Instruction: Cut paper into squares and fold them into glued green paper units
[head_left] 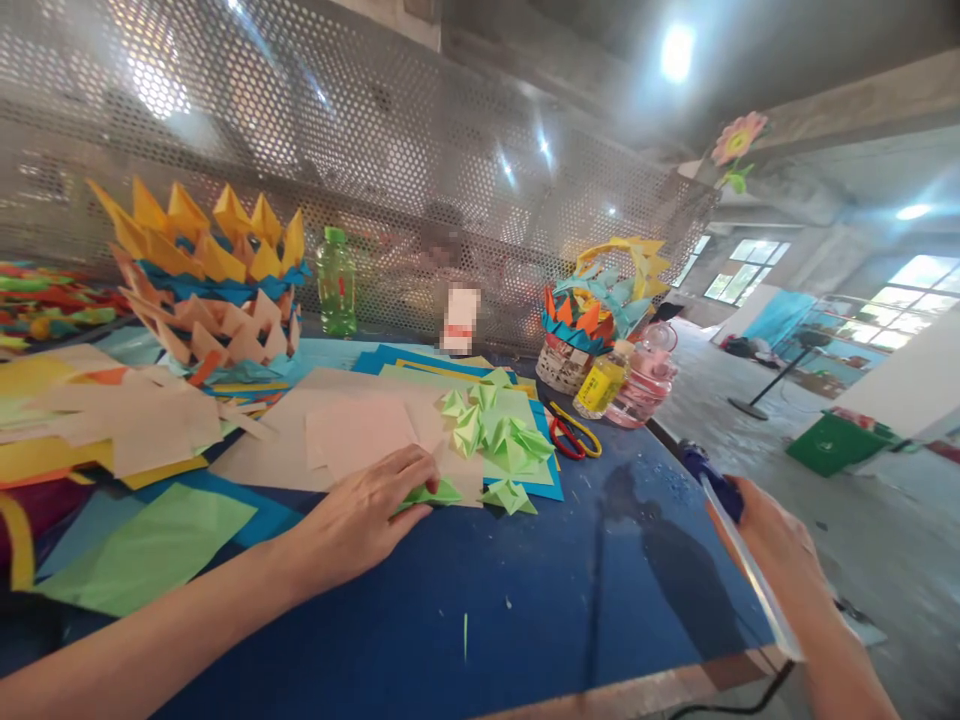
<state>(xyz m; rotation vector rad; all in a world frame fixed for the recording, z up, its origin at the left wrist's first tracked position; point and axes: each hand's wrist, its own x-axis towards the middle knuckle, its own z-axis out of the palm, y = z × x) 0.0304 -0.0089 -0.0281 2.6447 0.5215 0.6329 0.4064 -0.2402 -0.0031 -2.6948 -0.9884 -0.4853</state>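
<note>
My left hand [386, 495] is closed over a light green folded paper piece [444, 491], pinching it near the table's surface; part of it is hidden under the fingers. Just right of it lies another folded green piece [510, 496], with a cluster of similar pieces [514, 445] behind. At the right edge of the table, my right hand [776, 545] grips a blue hot glue gun [716, 485]. A long clear glue stick [757, 585] juts from its back towards me, and the nozzle points away.
Sheets of coloured paper [255, 460] cover the left side. Behind stand a paper-petal basket [217, 330], a green bottle [337, 285], a second paper basket [566, 335], a yellow-labelled bottle [602, 382] and a pink jug [641, 385]. Scissors [574, 437] lie nearby. A perforated metal panel [360, 150] rises behind.
</note>
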